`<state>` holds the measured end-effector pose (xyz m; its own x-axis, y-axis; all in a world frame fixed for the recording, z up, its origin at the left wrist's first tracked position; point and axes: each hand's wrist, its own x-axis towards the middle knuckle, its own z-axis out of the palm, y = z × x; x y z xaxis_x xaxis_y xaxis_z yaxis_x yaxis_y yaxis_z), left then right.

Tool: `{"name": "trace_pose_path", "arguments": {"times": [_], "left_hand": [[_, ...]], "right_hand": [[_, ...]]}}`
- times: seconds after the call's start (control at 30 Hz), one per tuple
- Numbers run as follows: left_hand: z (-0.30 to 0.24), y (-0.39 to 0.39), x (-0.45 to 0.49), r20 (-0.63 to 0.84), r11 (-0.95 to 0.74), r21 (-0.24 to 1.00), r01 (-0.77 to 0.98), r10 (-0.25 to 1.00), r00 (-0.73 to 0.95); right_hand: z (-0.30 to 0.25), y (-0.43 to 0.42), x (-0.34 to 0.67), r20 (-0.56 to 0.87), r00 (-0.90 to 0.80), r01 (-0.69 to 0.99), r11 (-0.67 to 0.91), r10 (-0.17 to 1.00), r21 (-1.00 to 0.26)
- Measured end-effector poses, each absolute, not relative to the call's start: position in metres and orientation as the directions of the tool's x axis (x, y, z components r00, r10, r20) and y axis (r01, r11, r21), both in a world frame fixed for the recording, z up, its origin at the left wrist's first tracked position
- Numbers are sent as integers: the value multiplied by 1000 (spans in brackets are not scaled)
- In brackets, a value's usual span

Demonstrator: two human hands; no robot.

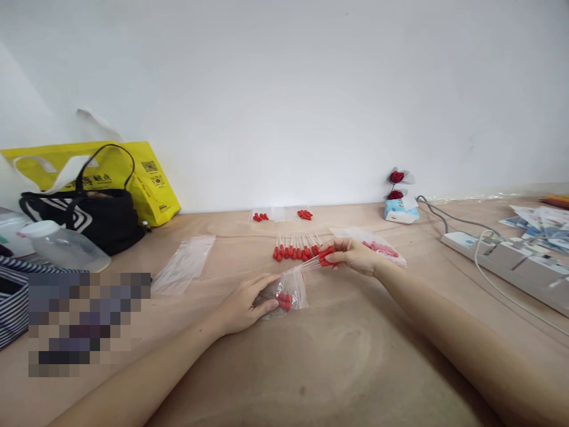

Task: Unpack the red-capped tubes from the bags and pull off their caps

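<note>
My left hand [251,303] grips a small clear zip bag [299,289] that has several red-tipped sticks [284,300] inside. Between the closed fingers of my right hand [351,256] is a bunch of red-tipped sticks [326,256], held by the red ends. Their thin pale shafts point left and down at the bag's mouth; whether the tips are inside it I cannot tell. Just behind my hands, a row of the same sticks [293,253] lies on the table, red ends toward me. To the right of my right hand rests another clear bag with red pieces [384,248].
Flat clear bags [184,264] lie on the left. Filled bags [278,214] lie by the wall. A yellow bag [164,190], black handbag [115,222] and plastic bottle [75,246] stand at left. A tissue pack [401,210] and power strip [511,261] with cables are on the right.
</note>
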<state>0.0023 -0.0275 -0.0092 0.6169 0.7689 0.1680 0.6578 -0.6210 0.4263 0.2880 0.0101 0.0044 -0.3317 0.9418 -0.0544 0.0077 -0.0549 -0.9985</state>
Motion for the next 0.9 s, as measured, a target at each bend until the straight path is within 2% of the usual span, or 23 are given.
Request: {"name": "trace_pose_path", "arguments": {"times": [0.17, 0.27, 0.33, 0.4, 0.47, 0.5, 0.6, 0.67, 0.73, 0.9], "left_hand": [[-10, -27, 2, 184, -640, 414, 647, 755, 629], [-10, -26, 2, 179, -641, 403, 653, 755, 631], [-10, -26, 3, 174, -639, 400, 657, 757, 630], [-9, -26, 3, 173, -636, 398, 661, 759, 627], [-9, -26, 3, 169, -633, 399, 664, 762, 625], [-9, -26, 3, 165, -631, 400, 665, 763, 624], [-10, -26, 2, 153, -624, 401, 671, 768, 622], [-9, -27, 2, 150, -626, 401, 669, 765, 626], [-9, -27, 2, 145, -630, 401, 665, 761, 633], [-8, -27, 3, 134, -627, 402, 667, 761, 635]], "right_hand": [[17, 18, 310, 15, -190, 39, 23, 982, -999], [23, 24, 314, 166, -75, 101, 173, 983, -980], [22, 28, 308, 324, 5, 212, 315, 946, -925], [16, 33, 296, 506, 43, 403, 448, 862, -798], [8, 36, 280, 642, -50, 632, 522, 765, -572], [5, 37, 272, 663, -130, 722, 529, 737, -446], [-1, 39, 249, 558, -360, 885, 462, 747, -47], [-2, 39, 237, 467, -449, 887, 444, 762, 129], [-3, 40, 230, 420, -503, 863, 467, 755, 194], [-4, 38, 225, 358, -575, 818, 510, 736, 265]]}}
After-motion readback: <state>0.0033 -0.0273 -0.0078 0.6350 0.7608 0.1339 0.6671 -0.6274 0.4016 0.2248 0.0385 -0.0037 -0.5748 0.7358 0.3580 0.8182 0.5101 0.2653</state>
